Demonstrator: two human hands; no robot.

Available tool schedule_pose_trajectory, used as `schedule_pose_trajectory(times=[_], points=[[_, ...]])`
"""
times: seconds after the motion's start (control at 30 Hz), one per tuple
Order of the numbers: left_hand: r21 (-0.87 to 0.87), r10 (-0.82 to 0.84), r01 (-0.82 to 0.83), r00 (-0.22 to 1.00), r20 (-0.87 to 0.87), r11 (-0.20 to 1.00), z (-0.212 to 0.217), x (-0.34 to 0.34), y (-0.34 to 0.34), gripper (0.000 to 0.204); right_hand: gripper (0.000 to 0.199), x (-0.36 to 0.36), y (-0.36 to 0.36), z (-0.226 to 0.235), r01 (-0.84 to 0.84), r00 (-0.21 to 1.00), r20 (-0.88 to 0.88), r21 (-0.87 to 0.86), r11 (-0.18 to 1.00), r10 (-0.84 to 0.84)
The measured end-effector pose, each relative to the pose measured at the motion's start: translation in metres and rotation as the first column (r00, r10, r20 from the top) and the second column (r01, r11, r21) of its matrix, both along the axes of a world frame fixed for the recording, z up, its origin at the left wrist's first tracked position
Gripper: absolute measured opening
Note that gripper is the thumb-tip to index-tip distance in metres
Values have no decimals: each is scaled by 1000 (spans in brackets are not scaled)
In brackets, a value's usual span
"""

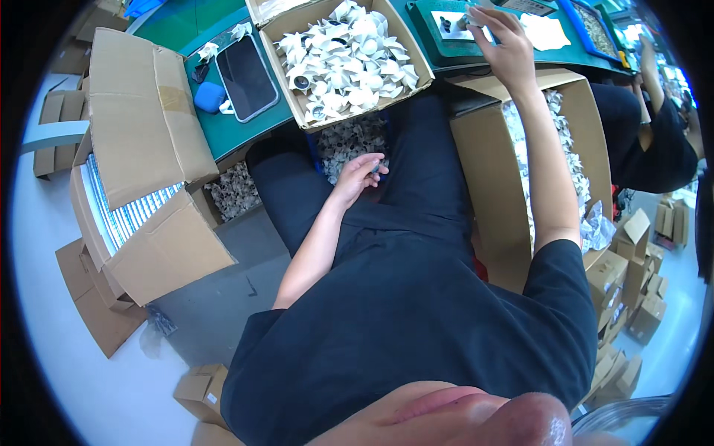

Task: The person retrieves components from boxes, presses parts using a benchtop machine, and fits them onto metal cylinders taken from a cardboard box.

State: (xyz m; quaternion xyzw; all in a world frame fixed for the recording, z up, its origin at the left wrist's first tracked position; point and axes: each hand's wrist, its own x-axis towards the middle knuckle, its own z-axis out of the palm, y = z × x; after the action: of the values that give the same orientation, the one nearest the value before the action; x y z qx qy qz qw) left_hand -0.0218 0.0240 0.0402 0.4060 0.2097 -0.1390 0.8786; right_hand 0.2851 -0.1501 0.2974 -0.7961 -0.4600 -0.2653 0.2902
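Observation:
My left hand (pixel 361 178) is over my lap, its fingers curled around a small dark grey piece (pixel 375 169) too small to name. At the back right, my right hand (pixel 507 46) reaches over a green bench device (pixel 431 46). Its thumb and fingertips are pinched together at a small grey part (pixel 464 22) above the white plate of that device. Another small dark part (pixel 446 24) sits on the plate beside it. In front of me, an open cardboard box (pixel 418 83) holds a heap of white fan impellers (pixel 349 59), some showing dark round centres.
A phone (pixel 248 78) and a blue case (pixel 210 97) lie on the green table at left. Between my knees is a bin of small pale pieces (pixel 349 141). Large open cartons (pixel 483 171) flank me. A co-worker's arm (pixel 651 74) shows far right.

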Motion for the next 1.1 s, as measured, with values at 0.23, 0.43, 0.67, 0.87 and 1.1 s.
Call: schedule_pose_trajectory(times=[0.23, 0.43, 0.67, 0.87, 1.1], points=[[41, -19, 20, 1000, -13, 999, -2, 11, -4, 38, 24, 23, -2, 1, -333, 941, 82, 38, 942, 329], [28, -12, 13, 1000, -26, 1000, -8, 16, -13, 39, 30, 98, -41, -64, 38, 939, -337, 315, 948, 75], [82, 15, -10, 998, -65, 997, -11, 8, -7, 38, 28, 131, -8, -65, 372, 840, -349, -189, 909, -416], [117, 46, -40, 998, -46, 992, -17, 2, -5, 32, 25, 106, -41, -72, -53, 896, -441, -5, 999, 46], [211, -44, 50, 998, -35, 976, -8, 0, -12, 23, 31, 7, 10, -30, 94, 871, -484, 331, 939, 83]])
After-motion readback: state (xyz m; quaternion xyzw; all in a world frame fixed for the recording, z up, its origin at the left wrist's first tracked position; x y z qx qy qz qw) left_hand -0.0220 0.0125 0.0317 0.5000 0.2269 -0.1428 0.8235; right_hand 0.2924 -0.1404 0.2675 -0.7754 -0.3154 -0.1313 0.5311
